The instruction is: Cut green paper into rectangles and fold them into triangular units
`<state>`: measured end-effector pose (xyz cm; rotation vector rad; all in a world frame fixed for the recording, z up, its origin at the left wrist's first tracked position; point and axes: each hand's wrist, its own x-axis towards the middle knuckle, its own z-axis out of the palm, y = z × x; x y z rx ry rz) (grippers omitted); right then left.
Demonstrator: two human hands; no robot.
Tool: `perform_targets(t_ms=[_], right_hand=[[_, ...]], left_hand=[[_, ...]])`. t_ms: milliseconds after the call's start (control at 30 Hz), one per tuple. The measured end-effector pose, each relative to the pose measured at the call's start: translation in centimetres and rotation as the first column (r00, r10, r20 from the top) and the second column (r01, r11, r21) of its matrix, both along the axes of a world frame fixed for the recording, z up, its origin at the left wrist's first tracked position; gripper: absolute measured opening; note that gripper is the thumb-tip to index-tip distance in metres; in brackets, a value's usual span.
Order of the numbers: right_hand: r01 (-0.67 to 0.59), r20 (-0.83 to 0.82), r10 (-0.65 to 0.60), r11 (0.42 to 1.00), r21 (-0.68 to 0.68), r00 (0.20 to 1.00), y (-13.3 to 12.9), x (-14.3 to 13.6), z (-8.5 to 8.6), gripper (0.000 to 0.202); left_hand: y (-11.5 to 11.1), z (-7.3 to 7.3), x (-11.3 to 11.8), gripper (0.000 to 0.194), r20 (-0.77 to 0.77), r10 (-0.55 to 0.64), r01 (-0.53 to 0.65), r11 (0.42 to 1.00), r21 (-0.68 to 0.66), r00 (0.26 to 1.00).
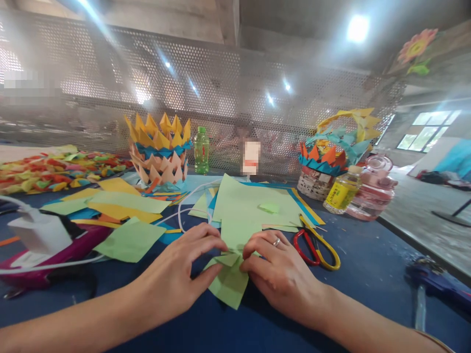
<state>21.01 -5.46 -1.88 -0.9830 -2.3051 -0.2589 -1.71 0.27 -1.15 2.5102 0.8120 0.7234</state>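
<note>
Between my hands is a piece of light green paper [231,289] with a folded point on its upper side. My left hand [187,264] has thumb and fingers at the paper's left edge, closed on it. From the other side, my right hand [279,267], with a ring on one finger, pinches the paper near the fold. Just beyond lie larger green sheets [239,196] with a small green scrap [269,208] on top. Red and yellow-handled scissors [318,247] rest beside my right hand. A square of green paper [128,240] lies left of my left hand.
Paper baskets [160,154] [320,169] stand at the back. Nearby are a green bottle [201,152], a yellow-labelled bottle [342,192] and a pink jug [373,193]. A charger [39,230] with white cables sits left; a glue gun [437,284] lies right. Folded pieces [59,169] pile far left.
</note>
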Motion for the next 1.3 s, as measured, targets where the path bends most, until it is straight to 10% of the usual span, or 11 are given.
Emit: perform_targets(t_ms=[167,733,967,1133,1300], right_hand=[[-0.004,0.053,0.006,0.999,-0.051,0.999,-0.3,0.2,0.0,0.018],[-0.168,0.037,0.181,0.959,-0.229,0.983,-0.5,0.2,1.2,0.013],[-0.195,-0.022,0.198,0.929,-0.314,0.980,-0.5,1.0,1.7,0.014],[-0.214,-0.046,0.210,0.924,-0.318,0.977,-0.4,1.0,1.5,0.015],[-0.238,-0.062,0.231,0.913,-0.332,0.971,-0.5,0.7,1.8,0.011]], left_hand=[[-0.6,-0.2,-0.3,0.027,-0.116,-0.178,0.187,0.980,0.074,0.977],[-1.6,1.6,-0.3,0.028,-0.147,-0.251,0.271,0.952,0.139,0.957],[-0.1,2.0,-1.2,0.058,-0.146,-0.326,0.315,0.944,-0.097,0.934],[1.7,1.2,-0.8,0.021,-0.034,-0.381,0.370,0.913,-0.173,0.924],[1.4,1.4,-0.5,0.023,0.011,-0.448,0.442,0.879,-0.179,0.894]])
